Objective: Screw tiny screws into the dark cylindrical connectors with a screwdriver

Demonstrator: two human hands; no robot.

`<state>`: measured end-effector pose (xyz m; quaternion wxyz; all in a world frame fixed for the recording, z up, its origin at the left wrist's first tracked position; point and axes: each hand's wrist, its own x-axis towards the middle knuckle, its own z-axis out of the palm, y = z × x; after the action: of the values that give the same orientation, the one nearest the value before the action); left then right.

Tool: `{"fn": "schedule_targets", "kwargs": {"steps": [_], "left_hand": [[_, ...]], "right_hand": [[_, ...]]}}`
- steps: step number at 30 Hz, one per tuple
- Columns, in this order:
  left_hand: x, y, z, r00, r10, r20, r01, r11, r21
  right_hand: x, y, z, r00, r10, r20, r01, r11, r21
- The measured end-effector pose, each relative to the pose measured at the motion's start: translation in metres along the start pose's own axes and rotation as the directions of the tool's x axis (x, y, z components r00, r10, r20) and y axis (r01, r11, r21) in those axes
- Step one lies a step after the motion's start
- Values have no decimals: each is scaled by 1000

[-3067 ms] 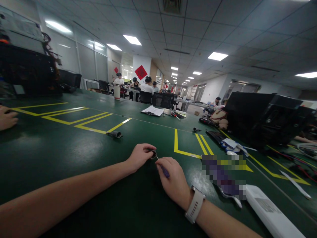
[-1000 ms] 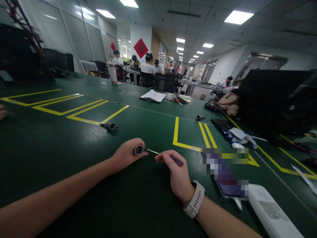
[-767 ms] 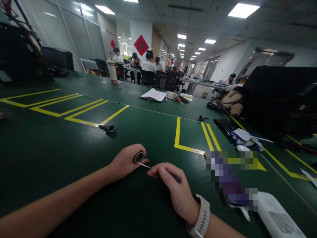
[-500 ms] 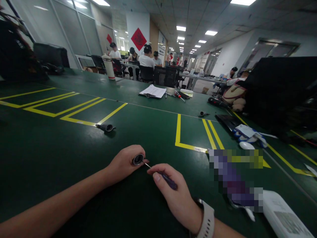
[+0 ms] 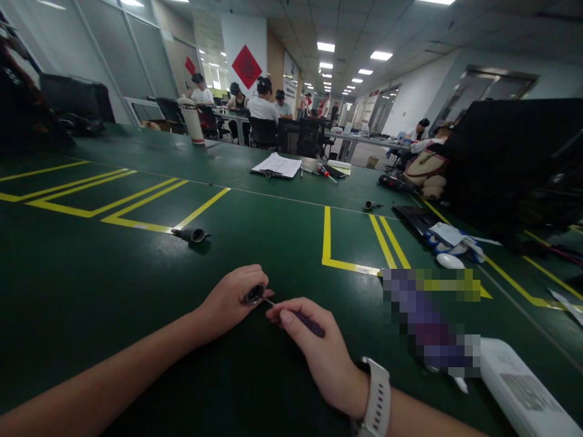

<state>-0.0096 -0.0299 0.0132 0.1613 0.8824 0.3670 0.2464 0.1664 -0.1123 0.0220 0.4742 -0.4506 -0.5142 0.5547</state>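
Observation:
My left hand [image 5: 233, 301] is closed around a dark tubular part [image 5: 254, 294], its round open end facing me; the rest of it is hidden in the palm. In my right hand [image 5: 328, 352] is a screwdriver [image 5: 310, 324] with a dark purple handle, pinched near the front by thumb and fingers. Its thin metal shaft points left and reaches the rim of the part; whether the tip sits in a screw is too small to tell. A similar dark part [image 5: 195, 235] lies on the green table [image 5: 150, 267], beyond my left hand.
Another small dark part [image 5: 370, 206] lies farther back. A clipboard with papers [image 5: 277, 165], a red-handled screwdriver [image 5: 325, 172] and a tumbler [image 5: 193, 124] stand or lie at the far side. A white box [image 5: 523, 382] and a pixelated purple item [image 5: 428, 328] are at right.
The view has shifted slightly. My right hand and the screwdriver have edged a little towards the part; both hands keep their holds.

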Motion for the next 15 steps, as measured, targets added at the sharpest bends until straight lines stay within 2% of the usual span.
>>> {"fn": "schedule_targets", "kwargs": {"steps": [3, 5, 10, 15], "left_hand": [[1, -1, 0, 1000, -15, -19, 14, 998, -58], [1, -1, 0, 999, -33, -36, 29, 994, -101], [3, -1, 0, 992, -106, -68, 93, 982, -165], [6, -2, 0, 997, -77, -10, 74, 984, -162]], "right_hand": [[4, 2, 0, 999, 31, 10, -33, 983, 182], [7, 3, 1, 999, 52, 15, -54, 969, 240], [11, 5, 4, 999, 42, 4, -41, 970, 239], [9, 9, 3, 999, 12, -51, -2, 979, 203]]}}
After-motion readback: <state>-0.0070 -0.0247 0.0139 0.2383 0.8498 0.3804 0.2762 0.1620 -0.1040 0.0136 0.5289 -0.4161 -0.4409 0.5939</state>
